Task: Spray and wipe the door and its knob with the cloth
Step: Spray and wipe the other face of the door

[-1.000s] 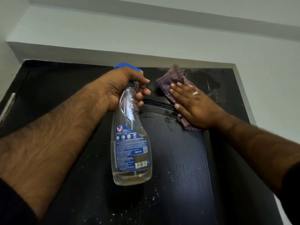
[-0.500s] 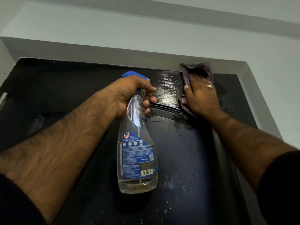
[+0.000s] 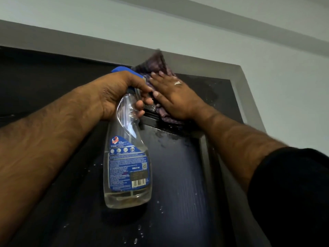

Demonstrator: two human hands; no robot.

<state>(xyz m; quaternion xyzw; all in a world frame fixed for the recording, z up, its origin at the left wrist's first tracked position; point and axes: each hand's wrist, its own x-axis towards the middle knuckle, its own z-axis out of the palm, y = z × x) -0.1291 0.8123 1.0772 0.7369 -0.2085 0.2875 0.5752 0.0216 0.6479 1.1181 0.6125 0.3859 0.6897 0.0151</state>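
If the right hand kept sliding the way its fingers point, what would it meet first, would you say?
Probably the grey door frame. The right hand presses the cloth flat near the door top, fingers pointing up-left; the cloth's edge already overlaps it.

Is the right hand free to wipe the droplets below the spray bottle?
Probably yes: the right hand presses the cloth flat up high, and the door beneath is open; only the spray bottle hangs nearby.

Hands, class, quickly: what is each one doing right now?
Left hand: grips the clear plastic spray bottle.
Right hand: open, flat, pressing the purple checked cloth against the black door.
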